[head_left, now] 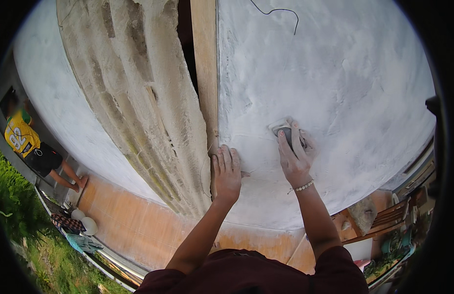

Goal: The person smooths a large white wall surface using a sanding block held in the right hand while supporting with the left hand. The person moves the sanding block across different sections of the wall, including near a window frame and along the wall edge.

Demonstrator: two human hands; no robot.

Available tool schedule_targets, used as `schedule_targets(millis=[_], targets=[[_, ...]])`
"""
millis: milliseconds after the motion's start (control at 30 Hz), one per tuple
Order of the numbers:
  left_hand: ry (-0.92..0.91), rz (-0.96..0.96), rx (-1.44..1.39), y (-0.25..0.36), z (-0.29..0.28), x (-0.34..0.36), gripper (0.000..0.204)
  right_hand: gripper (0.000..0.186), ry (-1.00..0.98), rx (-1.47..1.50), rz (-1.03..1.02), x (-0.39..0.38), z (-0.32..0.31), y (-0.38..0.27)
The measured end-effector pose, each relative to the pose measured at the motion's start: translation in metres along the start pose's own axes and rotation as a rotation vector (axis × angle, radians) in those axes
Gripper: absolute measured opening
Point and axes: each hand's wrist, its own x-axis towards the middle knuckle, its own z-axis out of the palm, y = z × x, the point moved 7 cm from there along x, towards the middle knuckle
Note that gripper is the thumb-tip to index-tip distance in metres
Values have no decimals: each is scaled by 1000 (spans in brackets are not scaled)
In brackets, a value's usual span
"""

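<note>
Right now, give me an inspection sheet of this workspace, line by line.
Surface: wall, whitish grey and patchy.
Job's things: dark block, against the wall under the right hand.
Clutter: cloth and round white things at lower left; wooden slats at lower right.
Hands: left hand open, at the edge of the post; right hand grips the block.
Cables: one thin, curved dark wire high on the wall; its use is unclear.
Surroundings: ridged column, tiled floor, person in yellow, greenery.

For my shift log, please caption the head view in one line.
Right hand holds a dark pad against the whitish wall; left hand spread at the edge of the wooden strip.
</note>
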Motion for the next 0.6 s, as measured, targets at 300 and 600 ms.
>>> schedule_targets(millis=[300,600], targets=[[27,13,-57,-12,19,-12,100,27,-241,108,-197,-14,13,-76],[10,39,-115,-13,25,-19,90,29,-46,91,78,19,30,-82]])
